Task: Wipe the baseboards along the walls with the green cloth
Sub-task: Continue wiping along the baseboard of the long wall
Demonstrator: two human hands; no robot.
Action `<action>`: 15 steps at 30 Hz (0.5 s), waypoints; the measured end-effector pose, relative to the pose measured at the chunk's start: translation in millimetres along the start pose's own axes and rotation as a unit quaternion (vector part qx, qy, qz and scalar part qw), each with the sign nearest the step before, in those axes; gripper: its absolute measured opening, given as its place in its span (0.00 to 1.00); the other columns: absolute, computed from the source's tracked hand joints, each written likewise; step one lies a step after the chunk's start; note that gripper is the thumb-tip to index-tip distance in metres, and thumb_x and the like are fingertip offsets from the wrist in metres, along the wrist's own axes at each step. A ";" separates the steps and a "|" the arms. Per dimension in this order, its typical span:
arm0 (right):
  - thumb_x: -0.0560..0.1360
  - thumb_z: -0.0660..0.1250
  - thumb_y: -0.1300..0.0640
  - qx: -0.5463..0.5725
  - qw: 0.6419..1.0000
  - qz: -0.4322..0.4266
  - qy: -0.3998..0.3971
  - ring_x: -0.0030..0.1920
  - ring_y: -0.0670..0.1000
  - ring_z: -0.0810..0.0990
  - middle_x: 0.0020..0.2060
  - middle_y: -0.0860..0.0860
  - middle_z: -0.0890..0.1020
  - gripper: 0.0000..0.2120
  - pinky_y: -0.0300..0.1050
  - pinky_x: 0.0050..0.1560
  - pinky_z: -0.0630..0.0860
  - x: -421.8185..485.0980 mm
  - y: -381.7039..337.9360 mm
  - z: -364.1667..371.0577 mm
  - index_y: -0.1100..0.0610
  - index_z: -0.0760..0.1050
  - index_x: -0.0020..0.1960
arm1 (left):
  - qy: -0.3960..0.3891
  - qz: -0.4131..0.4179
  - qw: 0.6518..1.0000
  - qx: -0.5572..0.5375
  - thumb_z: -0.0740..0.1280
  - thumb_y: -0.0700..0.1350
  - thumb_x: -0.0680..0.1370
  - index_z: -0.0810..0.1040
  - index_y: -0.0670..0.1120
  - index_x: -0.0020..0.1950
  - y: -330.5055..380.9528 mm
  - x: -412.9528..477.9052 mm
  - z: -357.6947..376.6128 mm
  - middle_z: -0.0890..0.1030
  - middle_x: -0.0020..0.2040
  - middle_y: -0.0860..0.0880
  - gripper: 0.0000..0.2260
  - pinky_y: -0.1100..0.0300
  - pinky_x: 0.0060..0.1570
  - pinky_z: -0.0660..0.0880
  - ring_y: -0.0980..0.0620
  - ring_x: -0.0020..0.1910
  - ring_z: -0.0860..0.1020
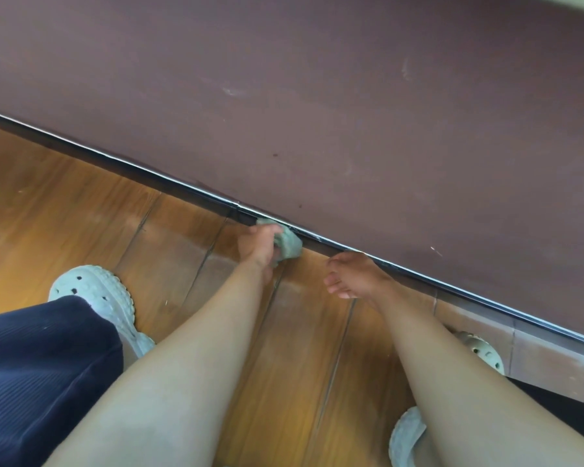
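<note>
The left hand grips a crumpled pale green cloth in the middle of the frame and holds it against the long dark baseboard. The right hand is just to the right, fingers loose and holding nothing, over the brown wooden floor.

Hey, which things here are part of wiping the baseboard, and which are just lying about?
Part of the job:
green cloth, gripped in the left hand
baseboard

Not part of it:
right hand, holding nothing
clogs
wood floor
wall
</note>
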State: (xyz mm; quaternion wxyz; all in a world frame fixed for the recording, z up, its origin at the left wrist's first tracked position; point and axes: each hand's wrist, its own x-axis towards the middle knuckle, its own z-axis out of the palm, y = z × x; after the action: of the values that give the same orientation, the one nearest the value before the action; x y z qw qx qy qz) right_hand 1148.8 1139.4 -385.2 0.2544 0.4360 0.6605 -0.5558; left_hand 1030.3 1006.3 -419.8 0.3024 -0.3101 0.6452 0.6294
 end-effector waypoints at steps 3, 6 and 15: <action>0.81 0.62 0.51 -0.009 1.000 -0.004 0.000 0.41 0.51 0.82 0.42 0.53 0.83 0.09 0.41 0.42 0.77 0.9 -2.9 3.7 0.53 0.77 0.58 | -0.055 0.008 0.998 0.027 0.72 0.33 0.74 0.79 0.43 0.48 -16.0 -12.9 11.4 0.82 0.44 0.43 0.07 0.58 0.38 0.81 0.49 0.39 0.81; 0.81 0.62 0.52 -0.012 1.000 -0.008 -0.006 0.42 0.51 0.82 0.43 0.53 0.83 0.09 0.40 0.40 0.76 -0.7 -4.5 4.3 0.54 0.77 0.57 | 0.030 0.036 0.998 -0.041 0.73 0.33 0.74 0.79 0.45 0.47 -13.2 -9.1 14.1 0.83 0.48 0.42 0.08 0.57 0.41 0.82 0.47 0.42 0.82; 0.81 0.62 0.52 -0.026 1.000 -0.007 -0.015 0.40 0.50 0.83 0.43 0.52 0.84 0.06 0.39 0.39 0.77 -2.9 -7.5 11.7 0.51 0.76 0.54 | -0.034 -0.054 0.991 -0.115 0.73 0.40 0.75 0.80 0.52 0.63 4.6 -6.1 -5.9 0.81 0.56 0.46 0.17 0.35 0.54 0.80 0.40 0.55 0.80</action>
State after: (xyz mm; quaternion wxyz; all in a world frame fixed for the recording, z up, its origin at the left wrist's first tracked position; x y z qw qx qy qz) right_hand 1142.0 1127.3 -381.9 0.2717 0.4163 0.6735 -0.5470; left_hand 1030.5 1000.6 -412.0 0.3204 -0.3555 0.5402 0.6922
